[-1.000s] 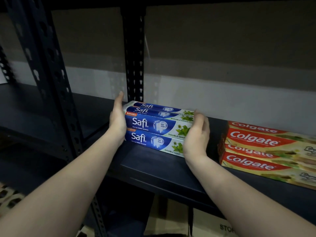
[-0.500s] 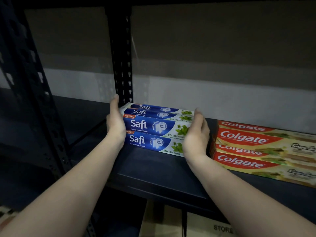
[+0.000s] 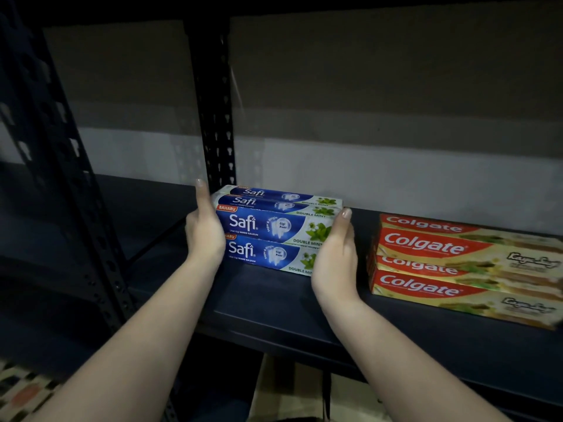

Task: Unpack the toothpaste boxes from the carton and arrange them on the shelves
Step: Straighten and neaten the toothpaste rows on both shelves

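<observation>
A stack of blue and white Safi toothpaste boxes (image 3: 268, 233) sits on the dark shelf (image 3: 274, 303), two high and two deep. My left hand (image 3: 204, 233) presses flat against the stack's left end and my right hand (image 3: 335, 254) presses against its right end, so both hold the stack between them. To the right, a little apart, a stack of red Colgate toothpaste boxes (image 3: 441, 269) lies on the same shelf. The carton is out of view.
A perforated black upright (image 3: 217, 117) stands just behind the Safi stack, another upright (image 3: 61, 178) slants at the left. A pale wall backs the shelf. Cardboard (image 3: 292, 394) shows below the shelf edge. The shelf board to the left is dark.
The view has shifted slightly, so the boxes sit a touch lower and further left in frame. Both hands stay pressed on the ends of the Safi stack.
</observation>
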